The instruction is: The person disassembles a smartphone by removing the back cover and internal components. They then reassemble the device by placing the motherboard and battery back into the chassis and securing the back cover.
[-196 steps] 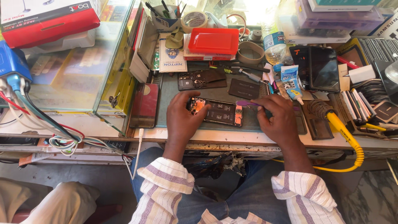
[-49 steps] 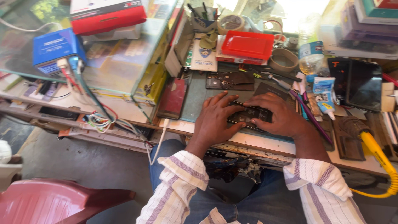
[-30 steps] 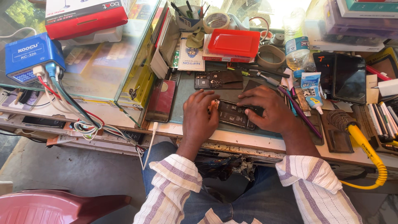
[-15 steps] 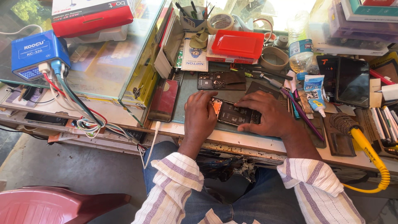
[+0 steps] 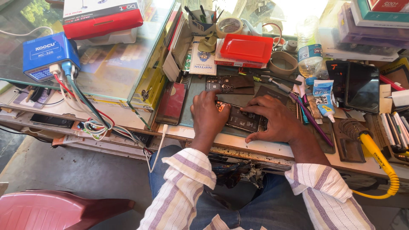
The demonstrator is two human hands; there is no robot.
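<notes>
While both hands press flat on it, the opened black phone with bare circuit parts (image 5: 243, 120) lies on the table (image 5: 255, 149), under the spread fingers of the left hand (image 5: 209, 116) and right hand (image 5: 272, 120). It looks thin, light and fragile; holding by the edges seems safest. Beyond the hands, a red flat plastic tray (image 5: 247, 47) looks empty, and a small cup (image 5: 201, 26) holds tools.

Your left hand (image 5: 208, 113) and right hand (image 5: 275, 119) cover both ends of the opened phone (image 5: 243, 119), so you cannot tell how your fingertips press or grip it. The small parts on its board are too fine to make out. The pink chair (image 5: 55, 211) and the stacked boxes (image 5: 375, 21) are cut off by the frame's edges.
</notes>
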